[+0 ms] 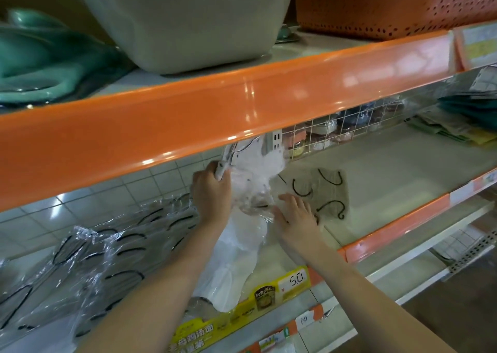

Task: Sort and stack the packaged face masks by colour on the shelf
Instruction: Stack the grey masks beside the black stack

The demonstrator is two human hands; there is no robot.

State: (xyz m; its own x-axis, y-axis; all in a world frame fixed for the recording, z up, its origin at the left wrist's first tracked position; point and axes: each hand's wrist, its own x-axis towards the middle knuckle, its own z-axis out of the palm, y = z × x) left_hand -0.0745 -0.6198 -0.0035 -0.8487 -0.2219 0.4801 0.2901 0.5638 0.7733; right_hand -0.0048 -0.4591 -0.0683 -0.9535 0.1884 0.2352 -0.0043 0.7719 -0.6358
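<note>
My left hand (212, 191) grips a white packaged mask (255, 175) and holds it upright near the back of the shelf (376, 169). My right hand (294, 212) lies flat with straight fingers against the lower edge of that packet. More white packets (236, 261) lie stacked under my wrists. A beige-grey packaged mask (328, 188) with black ear loops lies flat just right of my right hand. A spread of clear-wrapped masks with black loops (88, 261) covers the shelf's left side.
An orange shelf lip (215, 110) hangs low overhead, hiding the packet's top. A wire grid divider (336, 129) stands at the back with small items behind it. Green and yellow packets (457, 126) lie far right. Price labels (293, 280) line the front edge.
</note>
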